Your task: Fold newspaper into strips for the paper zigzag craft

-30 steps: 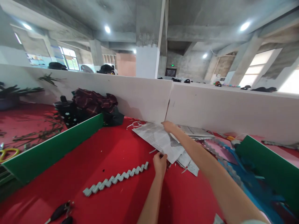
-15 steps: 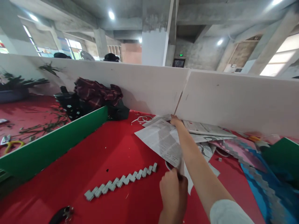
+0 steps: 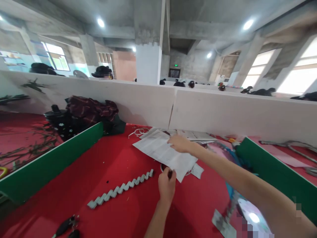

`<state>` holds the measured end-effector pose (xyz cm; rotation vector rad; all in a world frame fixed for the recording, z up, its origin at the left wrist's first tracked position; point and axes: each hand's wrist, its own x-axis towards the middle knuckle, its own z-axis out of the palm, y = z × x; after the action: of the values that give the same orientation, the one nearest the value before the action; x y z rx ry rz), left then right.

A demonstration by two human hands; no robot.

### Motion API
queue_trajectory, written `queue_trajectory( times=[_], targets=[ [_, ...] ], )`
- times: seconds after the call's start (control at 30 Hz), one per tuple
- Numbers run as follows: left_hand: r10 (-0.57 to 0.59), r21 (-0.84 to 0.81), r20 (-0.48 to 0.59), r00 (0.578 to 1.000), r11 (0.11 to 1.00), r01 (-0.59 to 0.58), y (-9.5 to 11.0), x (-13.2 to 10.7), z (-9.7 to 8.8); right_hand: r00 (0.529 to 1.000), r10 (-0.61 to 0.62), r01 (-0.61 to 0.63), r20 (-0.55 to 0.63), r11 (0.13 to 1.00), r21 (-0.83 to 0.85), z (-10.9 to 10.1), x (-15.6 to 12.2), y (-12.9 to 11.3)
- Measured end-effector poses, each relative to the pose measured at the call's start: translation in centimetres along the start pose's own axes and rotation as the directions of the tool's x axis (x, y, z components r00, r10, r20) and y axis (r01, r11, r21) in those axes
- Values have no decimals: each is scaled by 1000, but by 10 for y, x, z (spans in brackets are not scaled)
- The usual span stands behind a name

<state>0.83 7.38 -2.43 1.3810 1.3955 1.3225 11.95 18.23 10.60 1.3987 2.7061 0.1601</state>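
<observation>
One newspaper sheet [image 3: 158, 150], thin grey printed paper and roughly rectangular, lies slightly lifted on the red table [image 3: 104, 165] a little right of its middle. The two hands work it. The right hand [image 3: 179, 143] rests flat on its far half with the fingers loosely extended. The left hand [image 3: 167, 185] is curled tight at the near edge, at 6 o'clock from the right hand, pinching the paper. A small dark spot by its thumb is too unclear to name. At 1 o'clock from the sheet lies a low stack of more newspapers [image 3: 195, 135]. At 11 o'clock lie a few loops of white cord [image 3: 137, 132]. At 8 o'clock lies one zigzag strip [image 3: 121, 190] of folded grey paper, a long run of small pleats. Two green boards stand on edge, smooth and straight: one [image 3: 49, 162] at 9 o'clock, the other [image 3: 272, 172] at 3 o'clock. At 7 o'clock, by the table's near edge, lies a black-handled tool [image 3: 65, 226]. Along the back stands a matte white partition [image 3: 148, 102] of two panels meeting at a seam. A crumpled plaid cloth [image 3: 91, 110] is heaped against it at 10 o'clock.
</observation>
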Motion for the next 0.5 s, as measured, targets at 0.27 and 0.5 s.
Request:
queue_trajectory(
  times=[0.27,0.5],
  targets=[
    [-183,-118,240,953,969,216,12,-54,-14,997,65,-75,38,868,491,-44,-270,-85],
    [-372,-236,341,864,855,461,32,-133,-34,842,511,-386,173,348,854,34,-372,-169]
  ],
)
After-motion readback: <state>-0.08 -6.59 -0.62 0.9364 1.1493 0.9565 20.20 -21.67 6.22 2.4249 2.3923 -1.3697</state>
